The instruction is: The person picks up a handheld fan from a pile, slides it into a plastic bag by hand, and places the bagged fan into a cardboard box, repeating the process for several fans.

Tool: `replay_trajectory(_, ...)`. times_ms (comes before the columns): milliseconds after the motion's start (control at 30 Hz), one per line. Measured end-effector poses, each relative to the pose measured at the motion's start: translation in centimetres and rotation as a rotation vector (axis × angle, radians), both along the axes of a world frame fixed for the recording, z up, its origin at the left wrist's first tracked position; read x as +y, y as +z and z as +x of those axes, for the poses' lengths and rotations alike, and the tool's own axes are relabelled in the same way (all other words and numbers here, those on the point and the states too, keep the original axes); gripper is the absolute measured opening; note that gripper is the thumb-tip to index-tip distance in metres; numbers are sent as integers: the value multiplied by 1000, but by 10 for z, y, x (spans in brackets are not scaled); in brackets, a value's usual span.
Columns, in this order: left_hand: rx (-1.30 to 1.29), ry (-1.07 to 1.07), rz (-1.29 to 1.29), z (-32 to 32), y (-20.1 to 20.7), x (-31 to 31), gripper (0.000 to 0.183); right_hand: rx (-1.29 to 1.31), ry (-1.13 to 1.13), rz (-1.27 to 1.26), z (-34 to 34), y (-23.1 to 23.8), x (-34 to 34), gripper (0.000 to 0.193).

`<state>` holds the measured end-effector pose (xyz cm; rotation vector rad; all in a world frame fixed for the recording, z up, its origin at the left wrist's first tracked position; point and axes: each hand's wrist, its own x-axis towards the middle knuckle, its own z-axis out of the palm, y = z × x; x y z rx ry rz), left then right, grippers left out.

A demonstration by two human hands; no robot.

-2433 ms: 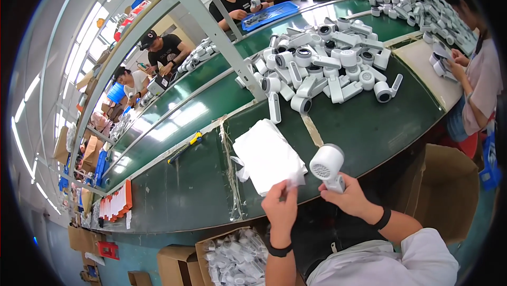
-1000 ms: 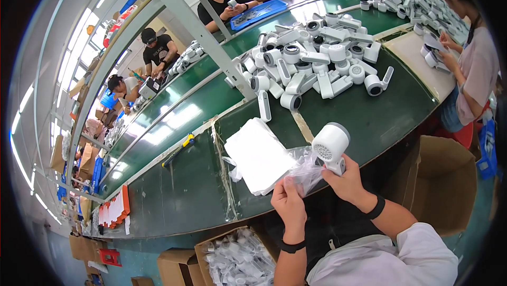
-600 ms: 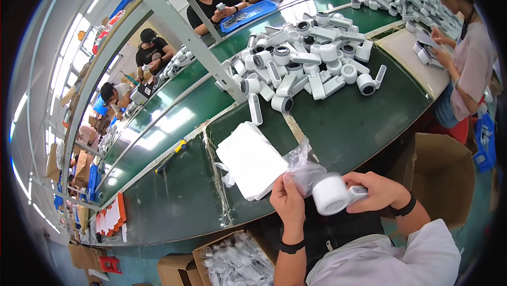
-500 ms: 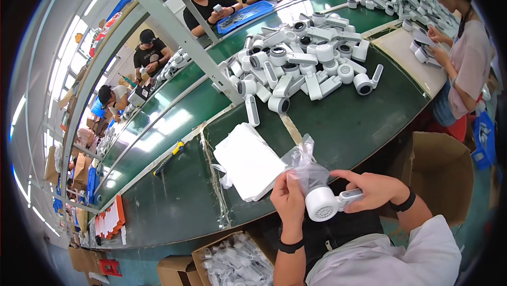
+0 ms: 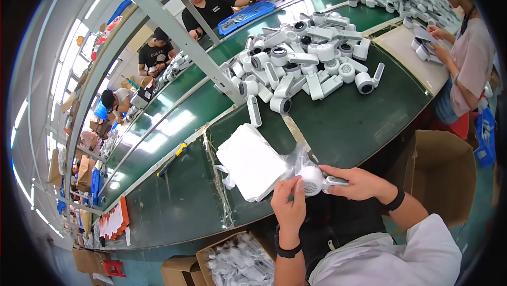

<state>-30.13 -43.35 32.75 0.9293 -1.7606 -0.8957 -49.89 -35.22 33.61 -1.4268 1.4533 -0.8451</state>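
White device (image 5: 311, 181) lies between the hands (image 5: 290, 210), seemingly touching both.

Just right of the smooth white sheet stack (image 5: 251, 162), the white device (image 5: 311, 178) looks like satin plastic and the clear bag (image 5: 300, 155) thin, glossy film; beneath the stack, the green tabletop (image 5: 359, 130) is smooth, faintly shiny; well right, the open carton (image 5: 449, 172) is matt cardboard.

Factory wkshp: green bench (image 5: 348, 122) w/ piled wht. units (image 5: 303, 58), workers (image 5: 217, 9) alongside.
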Motion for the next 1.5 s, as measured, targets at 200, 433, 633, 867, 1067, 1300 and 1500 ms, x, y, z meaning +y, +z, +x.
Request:
replay_trajectory(200, -52, -53, -195, -17, -6, 23, 8, -486, -280, 48, 37, -23, -7, 70)
replay_trajectory(433, -11, -199, -135, -18, -14, 46, 10, -506, -499, -211, 44, -52, -23, 67)
replay_trajectory(633, 552, -84, 441, 10, -30, 26, 27, -675, -474, -217, 56, -47, -24, 47)
replay_trajectory(867, 674, -353, 867, 6, -47, 34, 49, -193, -504, -513, 88, -40, -26, 43)
replay_trajectory(1067, 713, -517, 952, 24, -45, 25, 47, 22, -528, -621, 71, -11, -33, 31)
replay_trajectory(1300, 1033, -574, 966, 39, -39, 21, 51, 146, -591, -838, 64, -21, -34, 21)
replay_trajectory(1500, 974, -532, 787, 44, -35, 21, 49, 105, -505, -806, 79, -41, -16, 22)
